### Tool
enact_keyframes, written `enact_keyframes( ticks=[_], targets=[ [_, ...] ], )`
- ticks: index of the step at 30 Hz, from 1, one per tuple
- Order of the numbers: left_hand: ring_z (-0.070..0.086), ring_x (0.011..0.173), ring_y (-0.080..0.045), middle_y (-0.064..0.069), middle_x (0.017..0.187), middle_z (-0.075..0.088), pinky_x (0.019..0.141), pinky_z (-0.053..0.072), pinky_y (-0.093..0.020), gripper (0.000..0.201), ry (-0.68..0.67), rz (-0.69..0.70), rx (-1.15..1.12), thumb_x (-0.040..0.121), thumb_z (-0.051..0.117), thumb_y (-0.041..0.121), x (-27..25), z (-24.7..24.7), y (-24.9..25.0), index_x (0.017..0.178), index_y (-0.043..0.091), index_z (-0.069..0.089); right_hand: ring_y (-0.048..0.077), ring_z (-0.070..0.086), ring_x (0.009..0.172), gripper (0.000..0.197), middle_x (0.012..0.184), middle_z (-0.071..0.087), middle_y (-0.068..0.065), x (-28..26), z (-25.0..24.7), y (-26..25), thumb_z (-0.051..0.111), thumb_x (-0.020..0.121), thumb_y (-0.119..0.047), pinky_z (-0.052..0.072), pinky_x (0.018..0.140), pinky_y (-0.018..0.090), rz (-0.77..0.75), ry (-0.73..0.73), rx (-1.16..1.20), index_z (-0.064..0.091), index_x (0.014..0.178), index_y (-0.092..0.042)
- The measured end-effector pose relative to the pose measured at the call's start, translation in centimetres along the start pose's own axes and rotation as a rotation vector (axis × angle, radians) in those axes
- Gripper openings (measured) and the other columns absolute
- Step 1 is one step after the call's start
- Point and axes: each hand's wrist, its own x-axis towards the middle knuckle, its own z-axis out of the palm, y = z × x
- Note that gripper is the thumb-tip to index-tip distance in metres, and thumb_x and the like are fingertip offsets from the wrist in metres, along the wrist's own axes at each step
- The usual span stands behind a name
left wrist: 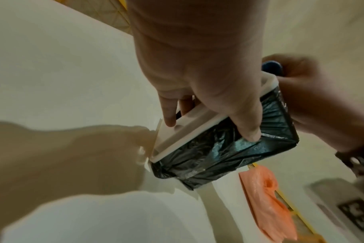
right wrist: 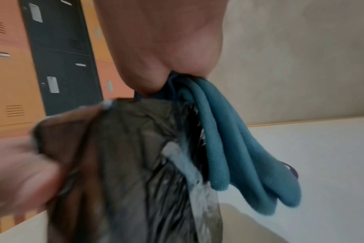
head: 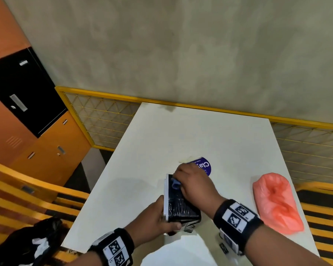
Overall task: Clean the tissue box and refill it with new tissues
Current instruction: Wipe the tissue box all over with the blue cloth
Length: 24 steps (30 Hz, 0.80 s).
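Note:
The tissue box [head: 182, 205] is a white-framed box wrapped in black plastic [left wrist: 224, 148], tipped on its side over the white table [head: 210, 135]. My left hand [head: 158, 217] grips its near end, thumb on the black face, fingers on the white frame [left wrist: 189, 121]. My right hand [head: 192, 181] clutches a folded blue cloth [right wrist: 235, 148] and presses it against the box's far end [head: 175, 184]. A blue-labelled tissue pack [head: 202, 166] lies just beyond the right hand, partly hidden by it.
A crumpled pink plastic bag [head: 277, 202] lies on the table's right side. A black bag [head: 33, 244] sits off the table at lower left. Yellow mesh railing [head: 104, 116] runs behind the table; orange and black lockers [head: 23, 93] stand at left.

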Motion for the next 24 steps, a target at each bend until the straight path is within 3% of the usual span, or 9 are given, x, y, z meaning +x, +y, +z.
enact_keyframes(
  ticks=[3,6,8,11,13,15,19,22,24],
  targets=[
    [0.066,0.115,-0.005,0.015,0.127,0.066,0.096,0.058,-0.039,0.075,-0.013,-0.012,-0.034,0.080,0.085,0.047,-0.1,0.0,-0.1,0.140,0.037,0.042,0.027,0.056,0.085,0.018,0.090,0.061,0.002,1.7,-0.4,2.1,0.059,0.075,-0.004,0.047,0.072,0.037,0.180,0.013,0.157,0.069,0.083,-0.015],
    [0.068,0.114,-0.007,0.013,0.128,0.067,0.095,0.060,-0.040,0.076,-0.029,-0.015,-0.048,0.080,0.086,0.045,-0.1,-0.1,-0.2,0.142,0.038,0.041,0.011,0.056,0.092,0.018,0.093,0.059,-0.008,0.8,-2.6,2.8,0.055,0.082,-0.012,0.041,0.080,0.023,0.348,0.136,0.481,0.067,0.087,-0.024],
    [0.068,0.112,-0.007,0.011,0.126,0.068,0.094,0.059,-0.042,0.074,-0.027,-0.012,-0.046,0.081,0.086,0.043,0.1,-0.3,-0.4,0.140,0.037,0.042,0.011,0.055,0.097,0.028,0.101,0.060,-0.007,-1.5,-4.0,1.1,0.049,0.079,-0.017,0.041,0.084,0.021,0.152,0.158,0.406,0.065,0.102,-0.022],
    [0.066,0.117,-0.005,0.012,0.124,0.068,0.099,0.055,-0.039,0.063,0.016,0.056,0.008,0.084,0.084,0.036,0.2,-0.2,-0.3,0.136,0.030,0.048,0.018,0.055,0.105,0.039,0.114,0.060,-0.003,-5.8,-2.9,-2.7,0.054,0.072,-0.017,0.043,0.088,0.031,-0.207,0.029,0.235,0.061,0.110,-0.024],
    [0.061,0.119,-0.001,0.019,0.120,0.065,0.102,0.051,-0.031,0.045,0.033,0.129,0.065,0.090,0.073,0.027,0.3,-0.2,0.0,0.129,0.029,0.052,0.020,0.055,0.107,0.033,0.118,0.060,-0.004,-7.2,-1.1,-3.6,0.060,0.075,-0.022,0.044,0.089,0.037,-0.315,-0.009,0.120,0.062,0.107,-0.027],
    [0.060,0.114,0.003,0.027,0.113,0.061,0.096,0.049,-0.026,0.039,0.018,0.141,0.088,0.090,0.070,0.027,0.4,-0.3,0.0,0.125,0.032,0.052,0.022,0.056,0.105,0.032,0.118,0.061,-0.004,-6.9,-0.1,-3.0,0.060,0.075,-0.022,0.044,0.089,0.038,-0.329,-0.011,0.083,0.064,0.106,-0.025],
    [0.064,0.111,-0.005,0.016,0.118,0.067,0.095,0.055,-0.038,0.069,-0.006,0.030,0.125,0.078,0.081,0.060,0.6,-0.4,-1.1,0.132,0.034,0.046,0.024,0.060,0.102,0.036,0.115,0.064,0.000,-3.8,0.4,-0.6,0.058,0.069,-0.017,0.048,0.086,0.038,-0.187,0.059,0.134,0.068,0.103,-0.020],
    [0.064,0.114,0.000,0.020,0.124,0.067,0.099,0.055,-0.038,0.075,-0.029,0.000,0.095,0.077,0.082,0.060,0.6,-0.3,-1.4,0.137,0.039,0.042,0.028,0.059,0.101,0.035,0.112,0.065,0.006,-1.9,0.7,1.4,0.063,0.070,-0.009,0.050,0.083,0.040,-0.020,0.087,0.182,0.070,0.104,-0.015],
    [0.063,0.117,0.000,0.020,0.127,0.066,0.100,0.055,-0.038,0.076,-0.042,-0.008,0.076,0.079,0.082,0.059,0.5,-0.3,-1.2,0.140,0.041,0.040,0.026,0.058,0.100,0.030,0.106,0.063,0.003,-0.7,0.4,2.7,0.057,0.076,-0.013,0.049,0.083,0.036,0.133,0.119,0.312,0.072,0.102,-0.017]
  ],
)
